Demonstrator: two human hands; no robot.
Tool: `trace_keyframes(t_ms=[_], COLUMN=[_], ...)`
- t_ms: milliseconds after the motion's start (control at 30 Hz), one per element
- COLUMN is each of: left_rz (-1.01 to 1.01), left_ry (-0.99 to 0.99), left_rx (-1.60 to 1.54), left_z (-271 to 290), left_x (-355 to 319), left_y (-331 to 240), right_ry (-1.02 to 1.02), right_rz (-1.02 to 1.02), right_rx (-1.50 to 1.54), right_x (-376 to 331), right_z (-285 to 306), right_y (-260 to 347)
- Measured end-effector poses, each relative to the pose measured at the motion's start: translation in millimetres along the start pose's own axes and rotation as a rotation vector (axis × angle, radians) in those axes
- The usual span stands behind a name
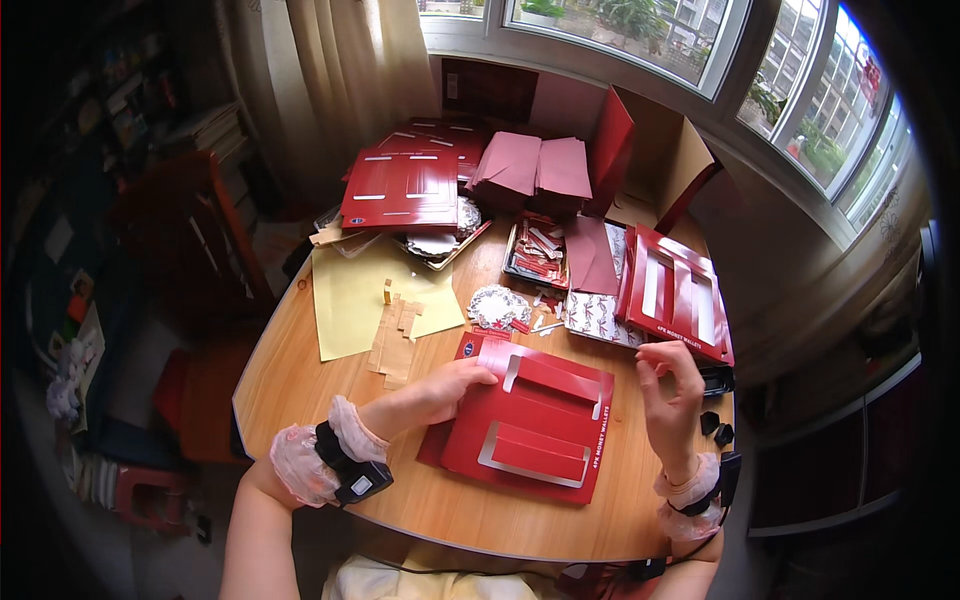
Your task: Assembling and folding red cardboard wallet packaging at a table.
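My left hand (pixel 450 390) is closed on the left edge of a red card folder (pixel 545 425), thumb on top and the other fingers largely hidden. The folder lies at the table's near middle, with two slotted flaps and white-edged cutouts. Another red sheet (pixel 432 447) shows under its left side. Just right of the folder, my right hand (pixel 672 395) is raised off it. Its fingers are curled, thumb and index tips close together in a pinch; anything between them is too small to make out.
Beyond the folder lie a white patterned die-cut piece (pixel 498 308), a tray of small red and white pieces (pixel 538 252) and yellow paper (pixel 340 305). Red folders (pixel 680 295) are stacked at right, others (pixel 402 190) at back left. Pink envelopes (pixel 505 165) and an open box (pixel 655 165) stand behind.
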State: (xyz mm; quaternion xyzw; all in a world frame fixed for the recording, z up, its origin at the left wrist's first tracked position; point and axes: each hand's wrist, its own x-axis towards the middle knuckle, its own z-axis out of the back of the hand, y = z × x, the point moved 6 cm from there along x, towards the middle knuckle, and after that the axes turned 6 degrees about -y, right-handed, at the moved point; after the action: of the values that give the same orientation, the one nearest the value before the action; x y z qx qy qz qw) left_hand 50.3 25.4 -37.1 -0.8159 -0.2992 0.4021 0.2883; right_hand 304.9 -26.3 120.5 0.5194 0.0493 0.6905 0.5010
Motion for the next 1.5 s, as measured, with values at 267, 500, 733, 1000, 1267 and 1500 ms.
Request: trace_keyframes(t_ms=[267,500,733,1000,1267,1500], left_rz=[0.005,0.016,0.03,0.227,0.214,0.224], left_ry=[-0.043,-0.009,0.122,0.144,0.204,0.21], left_rx=[0.04,-0.049,-0.124,-0.165,-0.239,-0.259], left_z=[1.3,3.6,1.2,-10.9,-10.8,-15.8], left_x=[-0.9,1.4,1.0,-11.5,-10.4,-17.9], left_y=[-1.9,0.2,0.3,5.9,6.9,2.8], right_ry=[0.239,0.414,0.472,0.47,0.483,0.565], right_rz=[-0.045,0.18,0.236,0.302,0.299,0.268], right_rx=[0.089,-0.001,-0.122,-0.239,-0.247,-0.263], right_x=[-16.7,-43.2,-53.7,-57.6,-58.7,-49.0], right_z=[-35.6,-61.9,-68.3,-68.4,-68.8,-57.9], right_y=[-4.5,13.7,11.1,17.2,17.9,17.8])
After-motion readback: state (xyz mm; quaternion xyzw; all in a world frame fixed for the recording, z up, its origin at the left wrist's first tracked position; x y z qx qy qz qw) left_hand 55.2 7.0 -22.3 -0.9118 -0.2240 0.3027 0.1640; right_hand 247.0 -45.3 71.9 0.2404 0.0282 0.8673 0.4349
